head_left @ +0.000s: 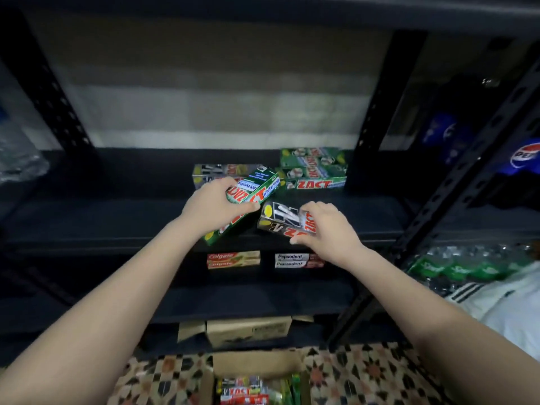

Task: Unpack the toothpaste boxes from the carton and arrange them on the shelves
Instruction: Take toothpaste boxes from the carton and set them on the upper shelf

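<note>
My left hand [214, 204] grips a green Zact toothpaste box [253, 190], tilted above the front of the dark shelf [117, 220]. My right hand [327, 226] grips a black and silver Zact box [282, 217] just to the right of the green one. Behind them on the shelf lie a grey Zact stack [210, 172] and a green Zact stack [314, 171]. One shelf lower sit Colgate boxes [233, 259] and Pepsodent boxes [292, 260]. The open carton [254, 366] stands on the floor below, with more boxes inside.
Black perforated uprights [377, 112] frame the bay. A second brown carton [248, 331] sits under the lowest shelf. Blue Pepsi bottles [523, 159] and green bottles [455, 270] fill the rack to the right. A plastic-wrapped pack [17, 159] is at far left. The floor is patterned tile [365, 375].
</note>
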